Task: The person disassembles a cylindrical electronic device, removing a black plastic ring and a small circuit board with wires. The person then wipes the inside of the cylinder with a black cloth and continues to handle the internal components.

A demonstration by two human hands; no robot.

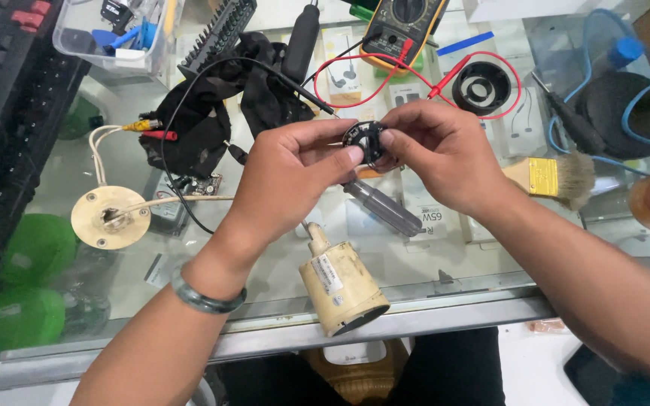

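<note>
Fingertips of the left hand [295, 162] and right hand [441, 150] pinch one small round black circuit board [361, 139] above the glass counter [430, 301] (cream camera housing [340, 286] below); steady edge grips seem wisest.

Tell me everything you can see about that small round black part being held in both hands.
The small round black disc-shaped part looks like a circular circuit board, dark with pale specks around its face and an opening at the centre. It is held above the glass counter top, tilted towards the camera. The left hand pinches its left edge with thumb and fingertips; the right hand grips its right edge. Fingers cover much of it, so its back and its finer details cannot be made out.
</note>
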